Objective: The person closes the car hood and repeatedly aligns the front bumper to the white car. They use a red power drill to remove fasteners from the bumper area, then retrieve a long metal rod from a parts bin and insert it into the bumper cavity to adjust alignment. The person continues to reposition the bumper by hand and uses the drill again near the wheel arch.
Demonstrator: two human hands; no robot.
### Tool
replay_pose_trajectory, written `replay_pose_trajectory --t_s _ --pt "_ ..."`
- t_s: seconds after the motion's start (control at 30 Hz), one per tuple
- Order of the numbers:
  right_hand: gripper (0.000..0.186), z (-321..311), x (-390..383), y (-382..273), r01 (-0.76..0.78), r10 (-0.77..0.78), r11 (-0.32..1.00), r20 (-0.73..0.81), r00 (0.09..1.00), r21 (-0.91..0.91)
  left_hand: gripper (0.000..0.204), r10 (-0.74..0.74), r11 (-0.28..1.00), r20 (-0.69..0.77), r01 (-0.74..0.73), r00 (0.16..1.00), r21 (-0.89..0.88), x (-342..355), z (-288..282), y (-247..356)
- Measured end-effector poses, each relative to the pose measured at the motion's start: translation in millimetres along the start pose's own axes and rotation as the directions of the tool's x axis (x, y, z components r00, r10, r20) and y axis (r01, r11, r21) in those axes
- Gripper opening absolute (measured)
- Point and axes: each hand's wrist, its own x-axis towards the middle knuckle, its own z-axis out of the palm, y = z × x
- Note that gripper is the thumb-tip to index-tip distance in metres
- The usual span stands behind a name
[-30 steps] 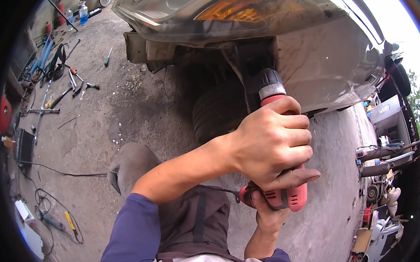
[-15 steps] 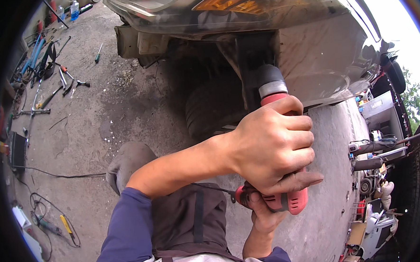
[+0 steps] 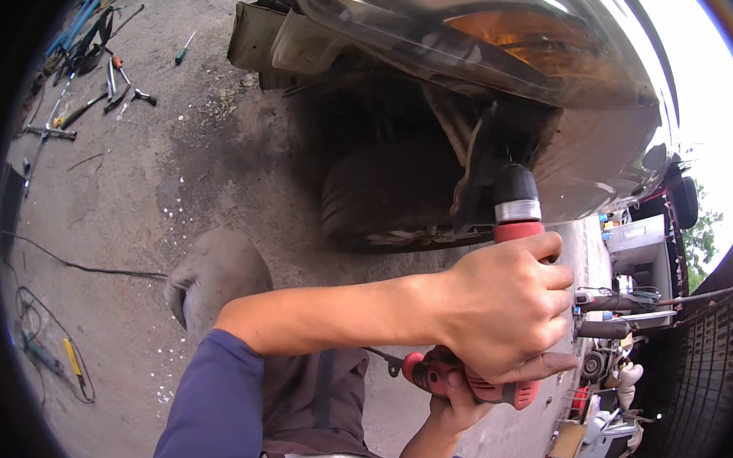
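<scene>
A red corded power drill [image 3: 519, 232] points away from me toward the front corner of a car [image 3: 611, 141]. My left hand [image 3: 507, 304] wraps over the top of its body, behind the black chuck with its silver ring. Below it, my right hand [image 3: 458, 402] is closed around the handle, its fingers partly hidden. A thin drill bit [image 3: 509, 153] sticks out of the chuck, close to a dark, bent panel [image 3: 475, 169] in the opening under the headlight. Whether the tip touches anything I cannot tell. Behind the panel sits a tyre [image 3: 381, 195].
The amber-cornered headlight [image 3: 531, 46] overhangs the opening. The black cord [image 3: 95, 266] crosses the concrete floor on the left. Several hand tools [image 3: 114, 85] lie farther off, and a yellow-handled tool [image 3: 73, 358] lies at the left. Car parts and clutter [image 3: 596, 424] fill the right side.
My view has turned, so the car appears farther right and lower. The drill, still in both hands, has come back from the car; its bit now shows ahead of the chuck.
</scene>
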Motion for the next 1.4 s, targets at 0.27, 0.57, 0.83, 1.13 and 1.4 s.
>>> replay_pose_trajectory --t_s 0.27,0.57,0.83,1.13,1.4 --pt "0.056 -22.9 -2.4 15.4 -0.029 0.027 0.999 -0.082 0.996 -0.028 0.043 -0.069 0.993 0.066 0.062 0.995 0.104 -3.6 7.4 1.7" --pt "0.046 -83.5 -12.8 6.7 -0.154 0.135 0.979 -0.138 0.981 -0.134 0.019 -0.055 0.998 -0.004 0.055 0.998 0.039 -2.0 11.0 -0.2" --pt "0.033 -76.3 -21.1 0.4 -0.104 -0.01 0.928 -0.305 0.952 -0.357 0.019 -0.054 0.994 0.096 0.044 0.994 0.102 -0.5 5.1 2.6" --pt "0.038 -53.6 -5.8 -23.9 -0.056 0.042 0.982 -0.079 0.996 -0.183 0.029 -0.134 0.944 -0.364 0.008 0.922 -0.329 0.5 8.6 -11.3" --pt "0.039 8.1 9.5 -37.2 -0.25 0.272 0.945 0.083 0.959 -0.21 0.012 -0.942 0.294 -0.277 0.065 0.191 -0.954 -62.3 0.2 -124.5"
